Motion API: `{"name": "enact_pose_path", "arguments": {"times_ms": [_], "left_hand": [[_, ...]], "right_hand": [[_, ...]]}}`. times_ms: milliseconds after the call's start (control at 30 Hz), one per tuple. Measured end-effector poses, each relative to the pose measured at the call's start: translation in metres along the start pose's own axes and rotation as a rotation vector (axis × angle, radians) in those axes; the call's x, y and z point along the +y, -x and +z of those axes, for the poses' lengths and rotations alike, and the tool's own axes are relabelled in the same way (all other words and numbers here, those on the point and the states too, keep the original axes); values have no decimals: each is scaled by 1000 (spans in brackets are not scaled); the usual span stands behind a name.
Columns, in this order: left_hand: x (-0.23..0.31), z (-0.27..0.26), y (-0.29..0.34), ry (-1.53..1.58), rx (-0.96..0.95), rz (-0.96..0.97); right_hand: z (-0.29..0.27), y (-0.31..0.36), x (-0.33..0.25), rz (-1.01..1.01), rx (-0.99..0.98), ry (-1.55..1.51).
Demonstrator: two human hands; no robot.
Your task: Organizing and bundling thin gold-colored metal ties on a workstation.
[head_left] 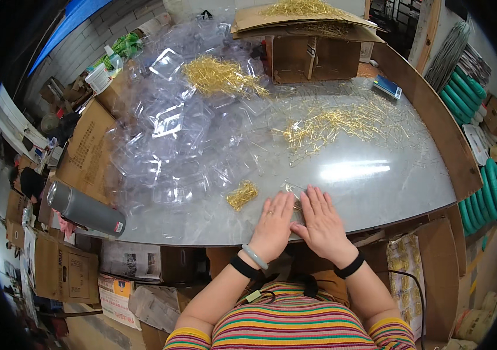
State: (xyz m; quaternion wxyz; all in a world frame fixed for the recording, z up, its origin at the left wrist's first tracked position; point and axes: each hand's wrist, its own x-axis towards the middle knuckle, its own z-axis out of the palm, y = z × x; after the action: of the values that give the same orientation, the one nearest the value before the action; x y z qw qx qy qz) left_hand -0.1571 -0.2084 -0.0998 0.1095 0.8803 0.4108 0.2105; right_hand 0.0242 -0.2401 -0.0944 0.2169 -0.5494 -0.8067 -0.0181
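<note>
Head view: we see left grip [273, 226] and right grip [325, 226] nearly together, whether clamped on gold wires [297, 205] we cannot tell, one bundle [242, 195] seemingly done on the counter [394, 198], a loose heap [336, 125] left.

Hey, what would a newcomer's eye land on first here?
Probably the big heap of clear plastic containers on the left of the grey table. Next, the golden wire pieces scattered toward its right, and the left hand and right hand close together near the front edge.
</note>
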Motion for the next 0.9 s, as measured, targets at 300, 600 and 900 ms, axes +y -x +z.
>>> {"name": "enact_pose_path", "arguments": {"times_ms": [300, 600, 900], "left_hand": [[-14, -5, 5, 245, 59, 18], [-3, 5, -6, 95, 41, 16], [-3, -6, -2, 188, 176, -34]], "right_hand": [[-9, -13, 28, -34, -146, -605], [-34, -7, 30, -94, -119, -254], [-2, -5, 4, 92, 188, -210]]}}
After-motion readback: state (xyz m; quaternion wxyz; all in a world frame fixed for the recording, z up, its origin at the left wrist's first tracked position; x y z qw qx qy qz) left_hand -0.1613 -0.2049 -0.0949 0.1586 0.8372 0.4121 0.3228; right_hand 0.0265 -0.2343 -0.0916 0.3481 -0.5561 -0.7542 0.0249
